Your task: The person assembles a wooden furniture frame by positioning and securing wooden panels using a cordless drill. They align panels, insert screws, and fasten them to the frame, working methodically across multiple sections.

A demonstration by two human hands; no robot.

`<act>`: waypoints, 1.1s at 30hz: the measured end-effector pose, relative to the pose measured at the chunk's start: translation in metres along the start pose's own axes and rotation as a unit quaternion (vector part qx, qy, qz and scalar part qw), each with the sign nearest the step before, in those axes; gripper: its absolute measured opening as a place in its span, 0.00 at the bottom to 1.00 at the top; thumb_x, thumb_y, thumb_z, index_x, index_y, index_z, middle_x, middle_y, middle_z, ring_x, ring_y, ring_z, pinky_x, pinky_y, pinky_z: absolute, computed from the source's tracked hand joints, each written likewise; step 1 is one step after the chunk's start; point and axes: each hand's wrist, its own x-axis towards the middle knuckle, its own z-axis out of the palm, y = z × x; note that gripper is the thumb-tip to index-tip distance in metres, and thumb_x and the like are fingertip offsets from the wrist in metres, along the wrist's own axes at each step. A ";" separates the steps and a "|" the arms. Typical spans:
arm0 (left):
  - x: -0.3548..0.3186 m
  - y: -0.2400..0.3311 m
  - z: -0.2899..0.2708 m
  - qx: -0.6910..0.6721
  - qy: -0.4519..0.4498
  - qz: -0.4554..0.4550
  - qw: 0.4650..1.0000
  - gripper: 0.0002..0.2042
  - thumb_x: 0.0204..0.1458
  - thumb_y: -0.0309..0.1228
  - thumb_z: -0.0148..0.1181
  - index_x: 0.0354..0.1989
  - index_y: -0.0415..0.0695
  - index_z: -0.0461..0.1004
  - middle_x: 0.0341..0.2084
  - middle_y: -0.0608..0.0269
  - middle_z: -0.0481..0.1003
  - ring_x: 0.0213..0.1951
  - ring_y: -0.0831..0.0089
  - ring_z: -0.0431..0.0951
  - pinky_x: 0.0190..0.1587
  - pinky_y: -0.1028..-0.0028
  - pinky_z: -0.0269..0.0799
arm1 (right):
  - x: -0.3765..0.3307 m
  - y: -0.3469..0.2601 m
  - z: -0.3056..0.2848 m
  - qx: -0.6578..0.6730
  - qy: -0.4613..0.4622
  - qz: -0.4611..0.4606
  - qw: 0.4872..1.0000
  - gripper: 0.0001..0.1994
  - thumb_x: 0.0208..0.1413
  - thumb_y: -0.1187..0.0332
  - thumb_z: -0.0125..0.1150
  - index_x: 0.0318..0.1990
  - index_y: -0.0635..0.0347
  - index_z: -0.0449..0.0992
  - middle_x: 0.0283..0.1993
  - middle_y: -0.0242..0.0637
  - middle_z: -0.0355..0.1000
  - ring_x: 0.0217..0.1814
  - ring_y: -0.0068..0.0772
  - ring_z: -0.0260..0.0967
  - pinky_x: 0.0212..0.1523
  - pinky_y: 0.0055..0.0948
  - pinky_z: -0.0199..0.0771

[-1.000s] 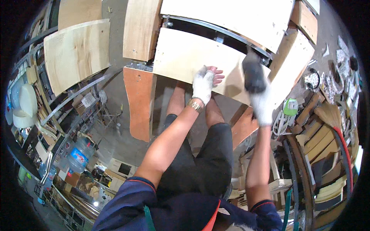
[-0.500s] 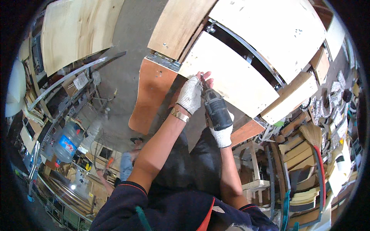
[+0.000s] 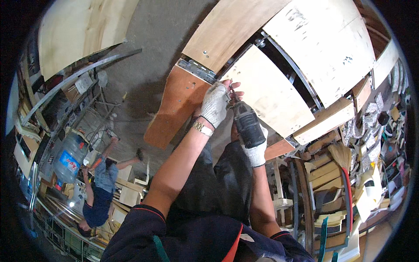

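Observation:
My right hand [image 3: 255, 150], in a white knit glove, grips a dark power drill [image 3: 249, 124] whose tip points away from me. At that tip is my left hand [image 3: 217, 102], gloved in white with bare fingertips and a metal-band watch [image 3: 203, 128] on the wrist. Its fingers curl around the end of the drill; whatever small thing they hold is too small to make out. Just beyond the hands lies a pale wooden panel [image 3: 266, 87]. Left of them, a reddish-brown board [image 3: 174, 105] meets a metal hinge-like plate [image 3: 197, 70].
A larger pale panel [image 3: 323, 48] and a long plywood piece [image 3: 235, 28] extend beyond. To the right are stacked wood offcuts [image 3: 325, 179] and a broom [image 3: 342, 157]. At left, a person [image 3: 102, 187] bends near a large water bottle [image 3: 70, 157].
My view has shifted, so the panels sit farther right. The drill and both hands stay together at nearly the same spot. The person at left shows more fully now.

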 end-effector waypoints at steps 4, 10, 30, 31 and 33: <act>0.003 0.010 0.002 0.058 0.011 -0.027 0.998 0.14 0.69 0.41 0.56 0.52 0.44 0.70 0.47 0.55 0.80 0.42 0.60 0.83 0.47 0.63 0.79 | 0.007 -0.013 -0.002 -0.087 -0.011 -0.021 0.996 0.20 0.60 0.78 0.59 0.61 0.70 0.75 0.49 0.40 0.82 0.47 0.26 0.80 0.48 0.27 0.79; 0.041 -0.001 -0.012 0.005 -0.016 -0.053 0.998 0.13 0.68 0.39 0.56 0.50 0.41 0.74 0.45 0.54 0.82 0.43 0.59 0.84 0.45 0.61 0.80 | 0.021 -0.025 0.006 -0.223 -0.001 -0.006 0.975 0.22 0.52 0.74 0.68 0.57 0.66 0.78 0.44 0.43 0.83 0.42 0.30 0.80 0.45 0.29 0.78; 0.053 -0.002 -0.005 0.131 0.090 0.010 0.987 0.15 0.68 0.37 0.54 0.51 0.38 0.78 0.41 0.61 0.81 0.43 0.72 0.81 0.51 0.73 0.75 | 0.067 -0.037 0.027 -0.284 0.054 0.064 0.955 0.19 0.53 0.59 0.69 0.48 0.62 0.81 0.39 0.54 0.81 0.42 0.55 0.81 0.41 0.41 0.80; 0.027 -0.004 0.002 0.129 0.089 0.077 0.985 0.17 0.68 0.39 0.54 0.51 0.38 0.78 0.43 0.60 0.81 0.44 0.72 0.80 0.52 0.72 0.74 | 0.068 -0.037 0.027 -0.275 0.053 0.065 0.958 0.19 0.54 0.58 0.68 0.48 0.62 0.81 0.38 0.55 0.81 0.42 0.56 0.81 0.41 0.42 0.79; -0.023 0.003 0.035 0.243 0.107 0.197 0.944 0.23 0.68 0.48 0.54 0.56 0.39 0.75 0.47 0.57 0.77 0.49 0.69 0.77 0.56 0.68 0.71 | 0.071 -0.040 0.024 -0.260 0.063 0.076 0.961 0.21 0.55 0.56 0.67 0.48 0.63 0.81 0.37 0.56 0.81 0.41 0.59 0.80 0.41 0.44 0.79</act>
